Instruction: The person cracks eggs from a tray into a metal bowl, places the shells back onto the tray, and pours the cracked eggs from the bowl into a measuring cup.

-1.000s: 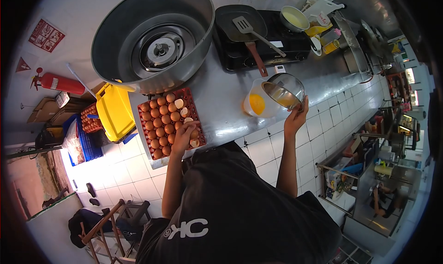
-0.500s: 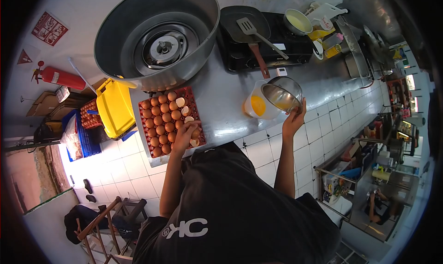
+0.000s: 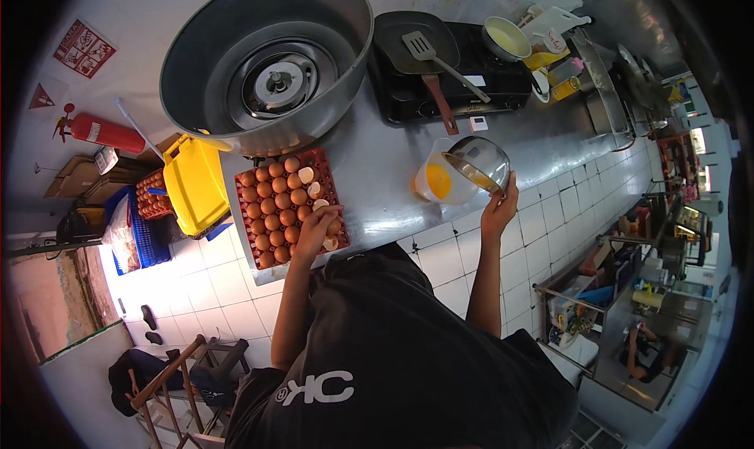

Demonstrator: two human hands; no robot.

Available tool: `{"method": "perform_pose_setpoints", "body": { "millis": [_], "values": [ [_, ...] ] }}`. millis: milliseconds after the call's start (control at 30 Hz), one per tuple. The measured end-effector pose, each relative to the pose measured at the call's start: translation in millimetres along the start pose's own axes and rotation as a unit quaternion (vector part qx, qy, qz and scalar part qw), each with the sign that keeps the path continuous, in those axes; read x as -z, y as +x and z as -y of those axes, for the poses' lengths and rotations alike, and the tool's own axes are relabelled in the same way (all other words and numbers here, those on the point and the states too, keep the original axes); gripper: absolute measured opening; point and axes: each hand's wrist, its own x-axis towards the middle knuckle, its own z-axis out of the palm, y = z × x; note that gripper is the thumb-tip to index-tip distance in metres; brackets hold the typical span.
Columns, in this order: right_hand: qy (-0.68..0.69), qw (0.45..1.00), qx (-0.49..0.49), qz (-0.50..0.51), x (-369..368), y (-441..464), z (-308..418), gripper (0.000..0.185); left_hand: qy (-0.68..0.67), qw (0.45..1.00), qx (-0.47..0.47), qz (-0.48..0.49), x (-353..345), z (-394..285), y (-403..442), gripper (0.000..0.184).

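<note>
My right hand (image 3: pixel 501 206) grips the rim of a shiny metal bowl (image 3: pixel 488 157). The bowl is tilted, its mouth turned left over a translucent measuring jug (image 3: pixel 425 184). Orange-yellow egg yolk (image 3: pixel 438 182) shows in the jug, and some yellow shows inside the bowl's lower lip. My left hand (image 3: pixel 314 228) rests at the right side of a red egg tray (image 3: pixel 242 186), its fingers bent and close together; what lies under them is hidden. Several brown eggs (image 3: pixel 269 206) fill the tray. Broken eggshells (image 3: pixel 314 190) sit along its right side, one at my left fingertips.
A large grey mixing drum (image 3: pixel 267 72) stands behind the tray on the steel counter (image 3: pixel 377 206). Further right are a black stove (image 3: pixel 495 96), a griddle pan (image 3: pixel 408 37) with a slotted turner (image 3: pixel 424 49), and a small white timer (image 3: pixel 478 124). A yellow lid (image 3: pixel 192 182) lies left.
My right hand has tipped the bowl further, so its outside now faces up and its mouth points down toward the jug. My left hand has barely moved.
</note>
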Motion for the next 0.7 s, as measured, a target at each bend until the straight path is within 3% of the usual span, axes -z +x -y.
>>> {"method": "perform_pose_setpoints", "body": {
  "millis": [67,133,167,233,267,333,467,533,667,700],
  "values": [
    [-0.017,1.0,0.004,0.022,2.0,-5.0,2.2,0.054,0.013,1.0,-0.013,-0.004,1.3,3.4,1.1,0.032],
    [0.096,0.987,-0.125,-0.003,-3.8,-11.3,3.5,0.053,0.027,0.999,-0.028,-0.007,1.8,5.3,4.1,0.032],
    [0.097,0.988,-0.124,-0.002,-3.5,-9.5,1.7,0.053,0.015,1.0,-0.02,-0.007,2.5,6.4,4.5,0.031],
    [-0.019,1.0,-0.001,0.011,1.6,-2.3,6.7,0.053,0.003,1.0,-0.011,-0.008,1.8,3.4,1.4,0.031],
    [-0.018,1.0,-0.002,0.011,-1.7,-5.5,3.7,0.053,0.001,1.0,0.002,-0.006,2.3,1.2,0.2,0.031],
    [0.082,0.992,-0.091,-0.02,-9.1,-9.4,1.7,0.051,-0.002,1.0,0.015,-0.003,1.0,-1.9,-0.1,0.031],
    [0.097,0.98,-0.171,0.039,2.7,7.9,18.6,0.048,-0.012,1.0,0.013,-0.011,-1.0,-8.9,-4.5,0.031],
    [0.203,0.93,-0.305,0.031,4.7,12.2,23.5,0.045,-0.006,1.0,0.013,-0.017,0.0,-8.8,-4.6,0.031],
    [0.328,0.885,-0.33,-0.01,6.6,18.2,1.0,0.044,0.013,1.0,-0.006,-0.013,4.0,-6.9,-5.8,0.03],
    [0.366,0.847,-0.384,-0.019,8.3,19.6,-5.8,0.045,0.022,1.0,-0.017,-0.009,5.2,-6.4,-5.8,0.03]
  ]
}}
